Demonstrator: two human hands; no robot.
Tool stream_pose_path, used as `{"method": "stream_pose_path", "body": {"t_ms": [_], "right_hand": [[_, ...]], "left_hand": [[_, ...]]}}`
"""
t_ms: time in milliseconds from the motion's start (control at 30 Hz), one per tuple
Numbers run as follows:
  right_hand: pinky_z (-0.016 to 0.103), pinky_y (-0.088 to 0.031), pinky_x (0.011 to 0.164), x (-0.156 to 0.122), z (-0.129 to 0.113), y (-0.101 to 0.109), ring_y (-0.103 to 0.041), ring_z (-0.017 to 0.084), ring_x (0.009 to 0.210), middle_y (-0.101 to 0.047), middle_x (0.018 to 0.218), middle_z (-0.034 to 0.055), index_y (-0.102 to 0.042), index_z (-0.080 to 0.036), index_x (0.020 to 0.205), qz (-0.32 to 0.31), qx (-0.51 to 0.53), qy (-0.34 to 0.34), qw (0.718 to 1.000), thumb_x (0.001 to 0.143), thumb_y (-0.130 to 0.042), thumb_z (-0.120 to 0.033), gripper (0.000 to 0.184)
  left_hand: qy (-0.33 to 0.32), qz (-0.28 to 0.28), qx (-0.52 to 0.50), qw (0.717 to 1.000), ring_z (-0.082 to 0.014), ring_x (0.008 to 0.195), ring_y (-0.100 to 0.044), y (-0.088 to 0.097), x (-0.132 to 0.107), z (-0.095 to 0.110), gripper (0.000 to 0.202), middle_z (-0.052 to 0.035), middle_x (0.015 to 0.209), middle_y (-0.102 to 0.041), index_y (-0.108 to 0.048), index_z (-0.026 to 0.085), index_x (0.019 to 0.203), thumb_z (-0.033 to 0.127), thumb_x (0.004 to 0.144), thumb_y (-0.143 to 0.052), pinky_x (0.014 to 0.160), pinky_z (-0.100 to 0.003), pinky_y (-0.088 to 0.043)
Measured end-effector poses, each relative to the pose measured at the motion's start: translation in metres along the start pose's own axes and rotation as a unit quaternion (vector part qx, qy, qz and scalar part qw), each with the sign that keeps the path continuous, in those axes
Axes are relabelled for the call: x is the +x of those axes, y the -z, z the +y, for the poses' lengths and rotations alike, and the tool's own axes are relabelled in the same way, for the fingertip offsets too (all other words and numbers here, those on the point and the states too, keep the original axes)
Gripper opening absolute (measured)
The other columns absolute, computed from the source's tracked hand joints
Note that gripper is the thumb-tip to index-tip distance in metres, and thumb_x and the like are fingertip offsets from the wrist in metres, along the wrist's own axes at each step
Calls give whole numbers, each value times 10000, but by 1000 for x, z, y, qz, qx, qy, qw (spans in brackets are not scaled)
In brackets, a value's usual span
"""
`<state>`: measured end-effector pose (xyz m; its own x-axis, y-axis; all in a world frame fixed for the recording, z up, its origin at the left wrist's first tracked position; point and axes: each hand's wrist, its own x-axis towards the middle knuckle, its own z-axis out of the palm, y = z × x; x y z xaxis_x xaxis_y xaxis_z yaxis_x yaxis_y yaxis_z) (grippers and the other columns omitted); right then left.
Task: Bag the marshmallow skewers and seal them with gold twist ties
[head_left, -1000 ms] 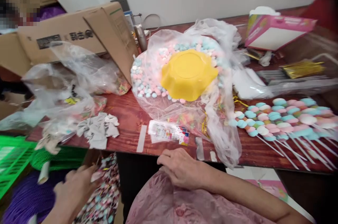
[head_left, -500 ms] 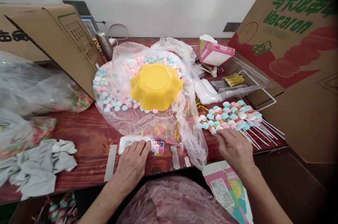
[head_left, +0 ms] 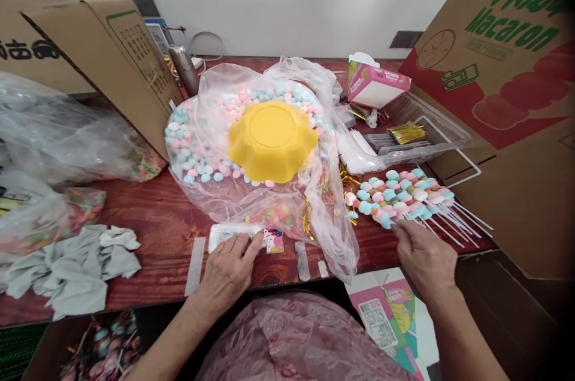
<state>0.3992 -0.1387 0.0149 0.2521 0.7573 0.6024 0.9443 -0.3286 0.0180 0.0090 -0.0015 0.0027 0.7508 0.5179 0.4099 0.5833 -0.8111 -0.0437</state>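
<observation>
My left hand (head_left: 231,264) lies palm down with its fingers stretched over a white tray-like pack (head_left: 216,236) near the table's front edge. A small printed card (head_left: 274,241) shows just beyond its fingertips. On the right, my right hand (head_left: 426,258) is closed, fingers and thumb together, at the near side of a pile of pastel marshmallow skewers (head_left: 406,189). It seems to hold the nearest skewer, whose stick is hidden by the fingers. White sticks (head_left: 462,219) point to the lower right. A yellow scalloped bowl (head_left: 273,135) sits upside down on loose marshmallows (head_left: 197,168) in clear plastic.
A clear bin (head_left: 442,138) with gold ties (head_left: 406,133) and a pink box (head_left: 377,84) stand at the back right. Cardboard boxes (head_left: 130,57) flank the table. Grey cloths (head_left: 76,267) and plastic bags (head_left: 58,123) lie left. Printed cartons (head_left: 390,315) sit below the edge.
My right hand has slid right along the near side of the skewers, and the nearest marshmallows have shifted with it. My left hand stays on the white pack, covering more of the card.
</observation>
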Motion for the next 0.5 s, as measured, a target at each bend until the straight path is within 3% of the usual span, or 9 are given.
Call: {"method": "stream_pose_path", "body": {"t_ms": [167,300,400,500], "right_hand": [[298,-502,666,17,22,40,-703,209,734,-761,858,84,-748,-202,938,56,59,15,997,919,-607,-310,178],[305,-468,647,37,27,65,-693,205,752,-751,855,66,-747,-253,923,13,19,100,995,906,-577,-248,171],[300,-431,607,48,24,71,-664,184,683,-732,771,51,-740,-248,928,22,-26,191,981,862,-560,-165,209],[289,-444,611,55,17,67,-674,184,687,-734,758,51,-734,-231,941,54,-6,208,977,849,-591,-126,200]], "left_hand": [[39,-24,1,999,-289,1033,-645,2,0,10,413,-146,1145,-680,-661,184,1200,54,848,-490,846,-414,-539],[62,13,-22,998,-260,973,-643,0,5,13,257,-119,1051,-706,-705,175,1016,76,891,-504,822,-383,-533],[71,17,-53,996,-224,887,-631,0,7,12,232,-88,921,-710,-695,167,877,61,903,-491,791,-349,-526],[92,9,-84,992,-207,835,-615,5,7,12,248,-73,846,-693,-682,169,781,89,922,-495,755,-330,-516]]}}
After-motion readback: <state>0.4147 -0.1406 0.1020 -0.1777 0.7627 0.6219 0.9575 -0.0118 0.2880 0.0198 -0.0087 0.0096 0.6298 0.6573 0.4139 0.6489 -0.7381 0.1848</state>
